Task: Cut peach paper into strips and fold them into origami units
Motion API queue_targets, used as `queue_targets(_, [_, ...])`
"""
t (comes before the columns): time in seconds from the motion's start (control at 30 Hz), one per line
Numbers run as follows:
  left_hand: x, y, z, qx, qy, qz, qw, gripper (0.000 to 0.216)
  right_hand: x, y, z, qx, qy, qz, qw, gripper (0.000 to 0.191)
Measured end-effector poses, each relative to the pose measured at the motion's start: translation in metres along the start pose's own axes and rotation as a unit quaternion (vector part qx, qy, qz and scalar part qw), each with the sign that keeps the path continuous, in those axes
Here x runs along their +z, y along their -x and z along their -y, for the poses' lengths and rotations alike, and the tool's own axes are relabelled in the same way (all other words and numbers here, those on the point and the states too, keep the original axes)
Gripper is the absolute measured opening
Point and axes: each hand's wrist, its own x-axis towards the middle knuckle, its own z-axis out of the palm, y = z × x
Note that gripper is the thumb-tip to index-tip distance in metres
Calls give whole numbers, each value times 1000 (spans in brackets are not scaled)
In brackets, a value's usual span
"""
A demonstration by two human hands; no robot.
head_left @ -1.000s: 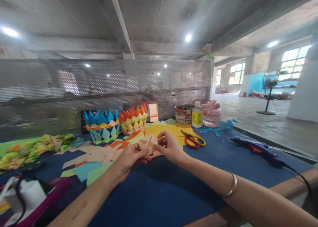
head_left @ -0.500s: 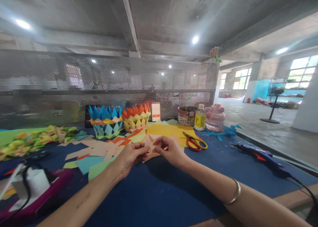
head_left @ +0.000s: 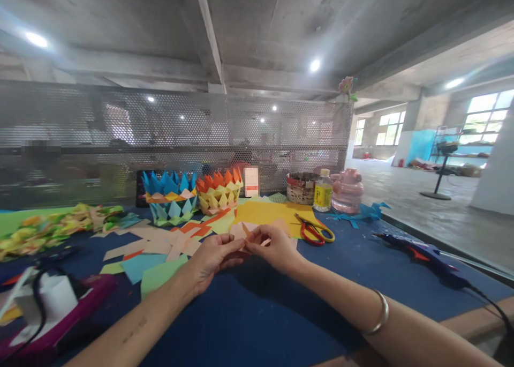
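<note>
Close together over the dark blue table (head_left: 241,319), both hands pinch a small folded piece of peach paper (head_left: 246,230), whose pointed tip sticks up between the fingertips. My left hand (head_left: 220,254) grips it from the left, thumb and fingers pressed together. From the right, my right hand (head_left: 272,245) holds it with thumb and forefinger. Most of the paper is hidden by the fingers. Just behind the hands lies a yellow paper sheet (head_left: 277,212), with red-and-yellow scissors (head_left: 315,231) on its right edge.
Behind stand a blue folded-paper basket (head_left: 171,195), an orange-and-yellow one (head_left: 220,191), a woven basket (head_left: 300,189), a bottle (head_left: 322,193) and a pink jug (head_left: 348,193). A glue gun (head_left: 421,254) lies right; paper scraps (head_left: 160,244) and a purple power strip (head_left: 80,316) lie left.
My hands have drawn together until their fingertips meet. The peach paper's tip now stands up between them, where the paper was spread flatter before.
</note>
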Motion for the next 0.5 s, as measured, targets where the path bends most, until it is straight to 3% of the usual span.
queue_targets(0.2, [1, 0, 1, -8, 12, 25, 1000, 22, 0, -2, -5, 4, -9, -43, 999, 11])
queue_targets(0.37, [1, -1, -1, -10, 39, -2, 999, 11, 0, -4, -8, -16, 9, -59, 998, 16])
queue_targets(0.5, [0, -1, -2, -11, 51, 13, 999, 9, 0, -4, -8, -29, -4, -54, 998, 21])
